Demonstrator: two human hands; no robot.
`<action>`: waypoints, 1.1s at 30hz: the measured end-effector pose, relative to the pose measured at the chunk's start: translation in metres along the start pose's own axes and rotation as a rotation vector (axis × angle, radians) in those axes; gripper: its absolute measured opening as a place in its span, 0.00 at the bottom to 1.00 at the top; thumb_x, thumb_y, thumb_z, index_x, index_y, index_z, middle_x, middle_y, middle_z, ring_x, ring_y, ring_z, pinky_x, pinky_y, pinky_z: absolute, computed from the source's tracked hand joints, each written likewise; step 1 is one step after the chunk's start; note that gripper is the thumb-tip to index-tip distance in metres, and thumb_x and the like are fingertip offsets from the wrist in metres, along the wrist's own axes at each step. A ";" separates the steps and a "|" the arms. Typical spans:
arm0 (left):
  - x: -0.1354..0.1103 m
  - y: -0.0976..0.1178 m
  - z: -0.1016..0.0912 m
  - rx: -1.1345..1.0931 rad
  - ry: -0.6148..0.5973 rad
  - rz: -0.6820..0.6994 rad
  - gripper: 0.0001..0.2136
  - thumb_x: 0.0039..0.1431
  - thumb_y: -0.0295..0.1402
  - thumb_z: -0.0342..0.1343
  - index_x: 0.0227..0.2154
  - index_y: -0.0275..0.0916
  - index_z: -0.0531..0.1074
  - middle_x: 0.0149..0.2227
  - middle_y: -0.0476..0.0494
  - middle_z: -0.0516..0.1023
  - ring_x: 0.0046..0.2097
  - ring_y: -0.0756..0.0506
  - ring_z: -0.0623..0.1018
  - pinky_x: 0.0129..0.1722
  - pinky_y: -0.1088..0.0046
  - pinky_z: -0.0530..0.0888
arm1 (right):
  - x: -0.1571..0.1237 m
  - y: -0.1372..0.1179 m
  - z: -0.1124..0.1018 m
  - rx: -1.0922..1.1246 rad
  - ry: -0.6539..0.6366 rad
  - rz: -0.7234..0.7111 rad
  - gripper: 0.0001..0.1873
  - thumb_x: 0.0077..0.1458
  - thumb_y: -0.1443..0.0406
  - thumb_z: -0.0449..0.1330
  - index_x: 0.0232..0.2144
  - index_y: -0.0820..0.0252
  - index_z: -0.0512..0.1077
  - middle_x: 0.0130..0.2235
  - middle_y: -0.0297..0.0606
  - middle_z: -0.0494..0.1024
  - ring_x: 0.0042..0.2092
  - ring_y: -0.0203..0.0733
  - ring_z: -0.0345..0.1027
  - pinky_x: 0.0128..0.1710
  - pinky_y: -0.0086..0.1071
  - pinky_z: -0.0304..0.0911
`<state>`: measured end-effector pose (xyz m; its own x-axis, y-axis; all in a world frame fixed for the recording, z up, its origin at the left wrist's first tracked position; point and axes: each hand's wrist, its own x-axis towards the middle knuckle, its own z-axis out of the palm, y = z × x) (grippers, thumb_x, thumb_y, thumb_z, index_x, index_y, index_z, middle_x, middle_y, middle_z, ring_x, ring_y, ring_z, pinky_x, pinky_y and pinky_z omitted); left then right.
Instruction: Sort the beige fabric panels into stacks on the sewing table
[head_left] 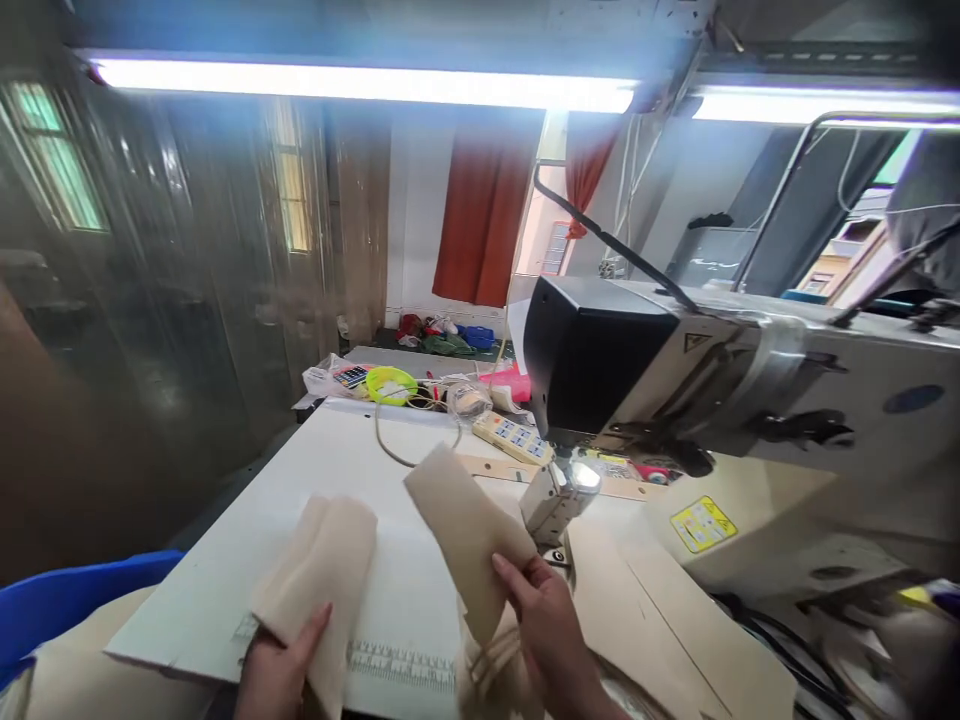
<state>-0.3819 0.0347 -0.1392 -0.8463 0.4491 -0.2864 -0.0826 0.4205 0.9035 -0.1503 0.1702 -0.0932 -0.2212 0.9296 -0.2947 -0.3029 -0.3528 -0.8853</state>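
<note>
Near the front edge of the white table, my left hand [283, 668] is closed on a folded beige fabric piece [330, 560], thumb on top. My right hand [546, 622] pinches another beige fabric piece [457, 510] between thumb and fingers, holding it tilted above the tabletop. Below that hand, more beige material hangs in loose folds, partly hidden. Just beyond my right hand is the needle end [559, 495] of a sewing machine [750, 360], with a small lamp lit beside it. Large flat beige panels [660, 610] lie to the right, under the machine arm.
A printed ruler scale [405, 664] runs along the front of the white table [255, 490]. A power strip [513, 438], a cable and a yellow-green bowl [391, 386] sit at the back. A blue bin [82, 590] with beige material stands at the left.
</note>
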 end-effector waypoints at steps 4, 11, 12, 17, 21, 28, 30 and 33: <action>0.014 0.014 0.009 0.551 0.220 0.232 0.45 0.55 0.50 0.52 0.68 0.34 0.38 0.59 0.23 0.67 0.57 0.24 0.70 0.54 0.43 0.69 | 0.001 -0.023 -0.044 0.072 0.150 0.026 0.25 0.27 0.57 0.77 0.30 0.63 0.77 0.29 0.38 0.82 0.32 0.43 0.75 0.33 0.33 0.72; 0.015 0.023 0.020 0.939 0.189 0.476 0.35 0.59 0.51 0.42 0.64 0.33 0.56 0.66 0.24 0.51 0.64 0.24 0.57 0.59 0.45 0.62 | -0.007 -0.032 -0.090 -0.080 0.115 0.028 0.23 0.35 0.59 0.74 0.35 0.62 0.75 0.30 0.35 0.80 0.31 0.39 0.73 0.30 0.32 0.70; 0.015 0.026 0.021 0.958 0.149 0.439 0.35 0.59 0.51 0.43 0.64 0.33 0.57 0.65 0.24 0.53 0.64 0.24 0.56 0.59 0.45 0.61 | -0.008 -0.034 -0.092 -0.093 0.091 0.023 0.23 0.36 0.60 0.74 0.36 0.61 0.74 0.30 0.35 0.80 0.31 0.39 0.73 0.30 0.32 0.70; 0.005 0.039 0.038 0.799 0.073 0.565 0.29 0.59 0.47 0.43 0.56 0.30 0.67 0.59 0.24 0.65 0.63 0.27 0.59 0.61 0.47 0.58 | -0.001 -0.036 -0.076 -0.102 -0.021 -0.016 0.24 0.41 0.59 0.70 0.40 0.60 0.68 0.34 0.34 0.78 0.32 0.36 0.71 0.30 0.30 0.69; -0.044 0.035 0.080 0.404 -0.448 0.537 0.27 0.58 0.49 0.47 0.54 0.37 0.68 0.51 0.34 0.74 0.53 0.36 0.72 0.56 0.55 0.68 | 0.015 -0.019 -0.062 -0.324 0.041 -0.056 0.21 0.46 0.54 0.64 0.37 0.63 0.69 0.31 0.36 0.77 0.27 0.35 0.66 0.23 0.29 0.62; -0.097 0.014 0.135 0.482 -0.558 0.637 0.37 0.52 0.32 0.52 0.66 0.37 0.48 0.51 0.36 0.71 0.53 0.36 0.71 0.52 0.56 0.69 | 0.025 -0.007 -0.075 -0.552 0.121 -0.166 0.19 0.41 0.59 0.65 0.38 0.61 0.73 0.34 0.37 0.79 0.28 0.40 0.68 0.32 0.35 0.64; -0.092 0.015 0.134 0.446 -0.573 0.646 0.33 0.55 0.32 0.49 0.65 0.40 0.52 0.52 0.37 0.71 0.53 0.38 0.72 0.51 0.59 0.71 | 0.024 -0.008 -0.078 -0.559 0.112 -0.183 0.22 0.41 0.58 0.64 0.40 0.61 0.74 0.33 0.37 0.78 0.31 0.41 0.68 0.34 0.35 0.64; -0.081 0.022 0.128 0.437 -0.587 0.666 0.28 0.54 0.35 0.52 0.60 0.39 0.62 0.51 0.37 0.72 0.53 0.37 0.72 0.53 0.58 0.71 | 0.024 -0.010 -0.080 -0.524 0.046 -0.149 0.23 0.46 0.54 0.59 0.41 0.63 0.75 0.27 0.36 0.75 0.27 0.40 0.65 0.29 0.34 0.62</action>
<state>-0.2474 0.1083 -0.1369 -0.2440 0.9696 0.0183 0.6172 0.1408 0.7741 -0.0784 0.2043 -0.1196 -0.1671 0.9733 -0.1572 0.1768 -0.1273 -0.9760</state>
